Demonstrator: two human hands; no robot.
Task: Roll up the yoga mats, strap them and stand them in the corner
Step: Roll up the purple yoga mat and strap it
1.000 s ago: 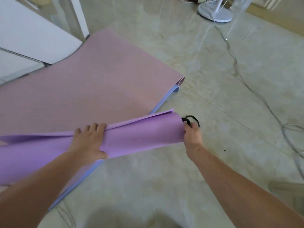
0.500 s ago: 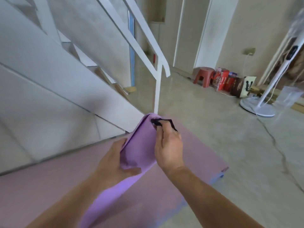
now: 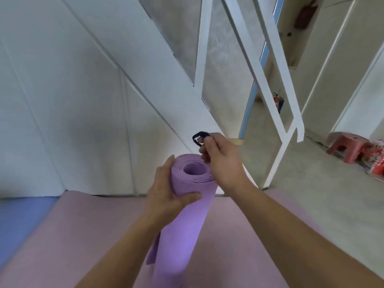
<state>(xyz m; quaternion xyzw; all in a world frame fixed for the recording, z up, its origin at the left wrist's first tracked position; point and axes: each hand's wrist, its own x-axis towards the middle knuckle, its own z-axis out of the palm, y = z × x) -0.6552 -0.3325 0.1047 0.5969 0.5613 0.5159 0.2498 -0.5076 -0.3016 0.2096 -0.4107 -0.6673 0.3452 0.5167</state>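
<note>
- Yoga mat [image 3: 187, 215], purple and rolled into a tube, is held off the floor, roughly upright and leaning a little. Its lower end is close to the camera. Its upper end shows the spiral of layers around a hollow core. A loose flap of its outer edge hangs down the left side of the roll.
- The left grip [image 3: 166, 194] is wrapped round the roll just below its upper end, with the fingers round the far left side and the thumb pressed across the near face.
- The right grip [image 3: 222, 163] hovers at the right side of the roll's upper rim, fingers curled, pinching a black strap [image 3: 199, 138]. Whether its lower knuckles touch the rim I cannot tell.
- The strap shows as a small loop sticking up from the fingertips. It is above the roll and not around it.
- A pink mat [image 3: 83, 235] lies unrolled and flat on the floor under both forearms, reaching to the foot of the white wall.
- A blue mat [image 3: 20, 215] lies flat at the far left, just beside the pink one.
- Behind them rises the white panelled side of a staircase [image 3: 83, 100].
- A white railing [image 3: 270, 90] slants down to the right. Its post meets the pale floor [image 3: 311, 194] near the pink mat's far corner.
- Farther right, a red stool [image 3: 347, 146] stands on the floor, with red printed packages [image 3: 376, 161] just beside it.
</note>
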